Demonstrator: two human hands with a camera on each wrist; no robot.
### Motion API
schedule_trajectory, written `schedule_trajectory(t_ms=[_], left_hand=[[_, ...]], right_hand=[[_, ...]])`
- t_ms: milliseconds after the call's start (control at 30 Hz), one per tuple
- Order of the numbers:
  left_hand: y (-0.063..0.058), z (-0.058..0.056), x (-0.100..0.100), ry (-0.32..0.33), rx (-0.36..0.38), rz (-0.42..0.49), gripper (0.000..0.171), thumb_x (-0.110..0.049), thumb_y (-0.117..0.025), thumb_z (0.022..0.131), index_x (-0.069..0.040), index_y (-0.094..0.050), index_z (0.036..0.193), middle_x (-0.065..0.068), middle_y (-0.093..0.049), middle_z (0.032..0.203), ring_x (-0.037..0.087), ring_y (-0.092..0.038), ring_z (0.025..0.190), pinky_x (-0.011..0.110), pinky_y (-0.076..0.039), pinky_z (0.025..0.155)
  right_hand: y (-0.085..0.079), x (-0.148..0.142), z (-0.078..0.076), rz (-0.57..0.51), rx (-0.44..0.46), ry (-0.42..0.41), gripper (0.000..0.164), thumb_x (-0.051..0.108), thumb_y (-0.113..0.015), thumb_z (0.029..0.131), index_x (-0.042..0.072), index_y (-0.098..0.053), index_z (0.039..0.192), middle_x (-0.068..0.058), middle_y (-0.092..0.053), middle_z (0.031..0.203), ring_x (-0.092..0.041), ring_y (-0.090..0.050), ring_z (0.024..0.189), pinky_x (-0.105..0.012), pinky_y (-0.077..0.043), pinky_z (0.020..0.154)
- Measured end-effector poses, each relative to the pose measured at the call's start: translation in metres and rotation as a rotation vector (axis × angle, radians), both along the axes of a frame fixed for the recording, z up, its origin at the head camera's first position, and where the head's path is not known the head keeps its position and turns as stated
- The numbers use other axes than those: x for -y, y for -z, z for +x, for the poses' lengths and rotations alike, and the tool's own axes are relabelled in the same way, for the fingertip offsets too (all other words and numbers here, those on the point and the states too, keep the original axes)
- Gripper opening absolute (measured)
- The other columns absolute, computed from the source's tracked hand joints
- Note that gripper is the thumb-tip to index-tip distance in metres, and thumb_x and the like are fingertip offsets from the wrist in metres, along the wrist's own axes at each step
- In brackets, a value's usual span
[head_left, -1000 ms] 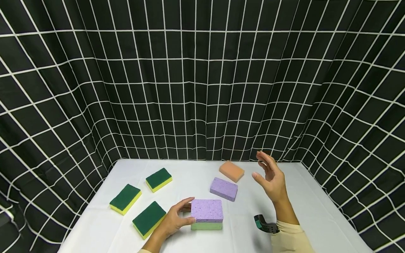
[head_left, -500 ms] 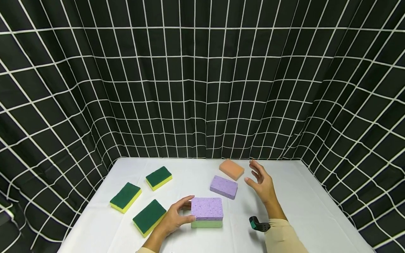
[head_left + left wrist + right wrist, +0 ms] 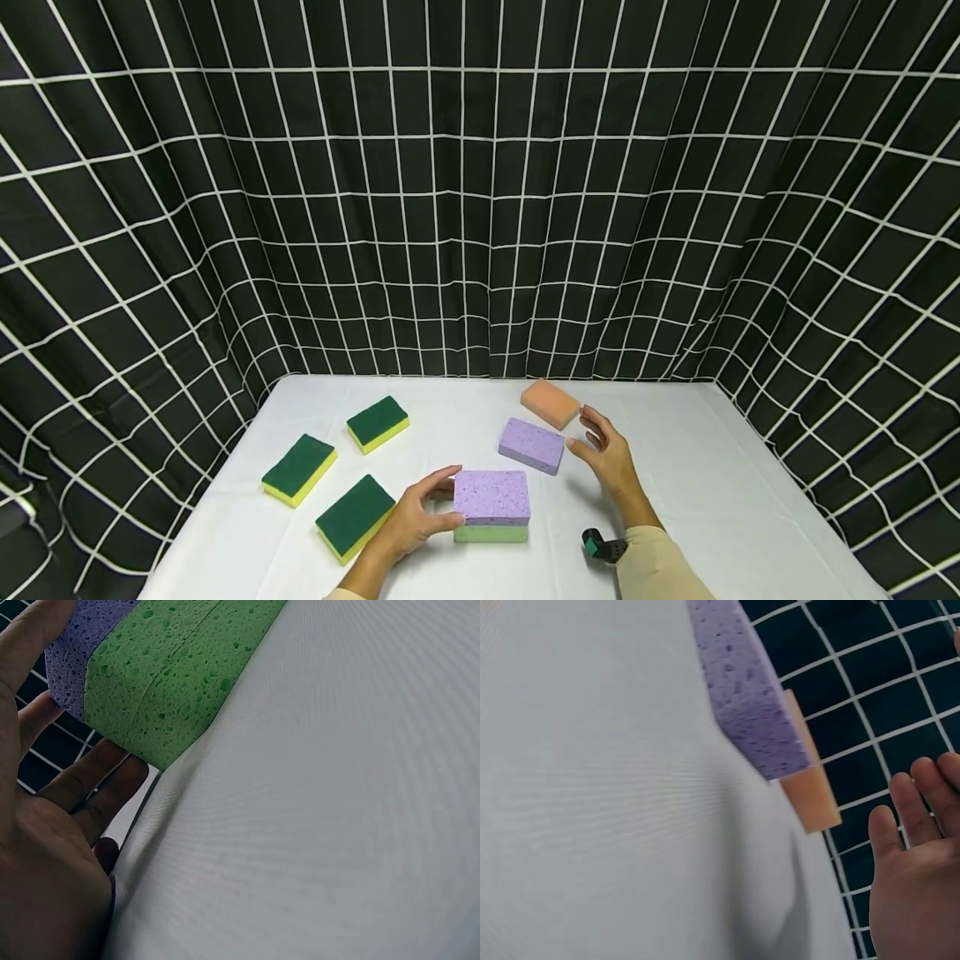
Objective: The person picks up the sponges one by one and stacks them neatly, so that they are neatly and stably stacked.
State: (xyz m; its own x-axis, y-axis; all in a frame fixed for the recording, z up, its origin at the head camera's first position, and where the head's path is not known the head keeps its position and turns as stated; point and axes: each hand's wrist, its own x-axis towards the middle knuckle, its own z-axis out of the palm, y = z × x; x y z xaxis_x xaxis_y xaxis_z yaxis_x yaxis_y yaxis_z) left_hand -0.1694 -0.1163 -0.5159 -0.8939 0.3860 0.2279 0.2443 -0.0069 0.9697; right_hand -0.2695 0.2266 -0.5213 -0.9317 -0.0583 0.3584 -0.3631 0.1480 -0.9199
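Near the front of the table a purple sponge (image 3: 491,496) lies flat on top of a light green one (image 3: 491,533). My left hand (image 3: 420,517) holds the left end of the purple sponge, thumb at its near corner and fingers at the far side. In the left wrist view a thin line runs along the green sponge (image 3: 172,667). To the right, my right hand (image 3: 611,458) hovers with relaxed fingers and nothing in them. It is just right of a second purple sponge (image 3: 531,444) and an orange sponge (image 3: 550,403), with a gap visible in the right wrist view.
Three yellow sponges with dark green scouring tops lie at the left: a back one (image 3: 377,422), a left one (image 3: 298,469) and a front one (image 3: 355,518) close to my left forearm. Black cloth with white grid lines (image 3: 487,250) hangs around the white table (image 3: 690,450).
My right hand has moved left and lower, towards the second purple sponge and the orange one. The left hand and the stacked sponges stay in place.
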Motion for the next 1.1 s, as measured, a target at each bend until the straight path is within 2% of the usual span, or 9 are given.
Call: schedule_trajectory(t_ms=[133,200,367,500,700,833,1100], left_hand=[[0.003,-0.001,0.0,0.008,0.013,-0.001,0.069,-0.007,-0.078,0.081,0.006,-0.044,0.139,0.023,-0.056,0.119,0.04,-0.05,0.109,0.059,-0.037,0.094],[0.009,-0.004,0.0,0.011,0.027,-0.003,0.069,-0.006,-0.078,0.081,0.006,-0.043,0.14,0.025,-0.055,0.12,0.041,-0.05,0.11,0.06,-0.035,0.095],[0.027,-0.012,0.001,-0.007,0.01,-0.017,0.072,-0.006,-0.077,0.081,0.003,-0.041,0.143,0.022,-0.055,0.122,0.038,-0.051,0.111,0.056,-0.037,0.096],[0.031,-0.015,0.001,-0.021,-0.003,-0.024,0.072,-0.009,-0.078,0.082,0.003,-0.041,0.142,0.019,-0.056,0.122,0.034,-0.052,0.11,0.05,-0.041,0.095],[0.033,-0.015,0.002,-0.023,-0.012,-0.032,0.072,-0.011,-0.078,0.082,0.003,-0.042,0.142,0.018,-0.057,0.121,0.034,-0.053,0.11,0.048,-0.041,0.096],[0.034,-0.015,0.002,-0.024,-0.003,-0.033,0.072,-0.01,-0.078,0.082,0.002,-0.041,0.143,0.018,-0.057,0.121,0.034,-0.053,0.111,0.048,-0.04,0.097],[0.032,-0.014,0.001,-0.024,-0.004,-0.032,0.072,-0.01,-0.078,0.081,0.003,-0.041,0.142,0.02,-0.056,0.122,0.037,-0.052,0.111,0.05,-0.039,0.096]], right_hand=[[0.008,0.003,0.001,0.033,0.048,-0.003,0.07,0.003,-0.073,0.084,-0.011,-0.035,0.142,-0.029,-0.038,0.143,-0.04,-0.039,0.13,-0.043,-0.031,0.106],[0.005,0.006,0.006,0.05,0.093,-0.011,0.07,0.001,-0.073,0.084,-0.013,-0.035,0.141,-0.031,-0.038,0.142,-0.042,-0.038,0.129,-0.044,-0.031,0.105],[-0.009,0.015,0.02,0.104,0.181,-0.032,0.071,-0.001,-0.074,0.083,-0.014,-0.035,0.14,-0.033,-0.038,0.141,-0.045,-0.038,0.129,-0.044,-0.031,0.105],[-0.009,0.016,0.017,0.168,0.182,-0.045,0.074,0.003,-0.076,0.082,-0.014,-0.035,0.141,-0.033,-0.038,0.141,-0.044,-0.038,0.129,-0.043,-0.031,0.105],[0.014,0.011,0.004,0.224,0.205,-0.033,0.077,0.012,-0.079,0.082,-0.008,-0.036,0.143,-0.028,-0.039,0.142,-0.04,-0.04,0.13,-0.042,-0.031,0.105],[0.022,0.011,0.0,0.282,0.173,-0.005,0.076,0.012,-0.081,0.078,-0.007,-0.041,0.14,-0.026,-0.045,0.139,-0.038,-0.043,0.128,-0.045,-0.032,0.105],[0.027,0.017,0.0,0.54,0.11,0.065,0.077,0.021,-0.083,0.075,-0.004,-0.047,0.138,-0.02,-0.05,0.137,-0.039,-0.038,0.131,-0.05,-0.024,0.108]])
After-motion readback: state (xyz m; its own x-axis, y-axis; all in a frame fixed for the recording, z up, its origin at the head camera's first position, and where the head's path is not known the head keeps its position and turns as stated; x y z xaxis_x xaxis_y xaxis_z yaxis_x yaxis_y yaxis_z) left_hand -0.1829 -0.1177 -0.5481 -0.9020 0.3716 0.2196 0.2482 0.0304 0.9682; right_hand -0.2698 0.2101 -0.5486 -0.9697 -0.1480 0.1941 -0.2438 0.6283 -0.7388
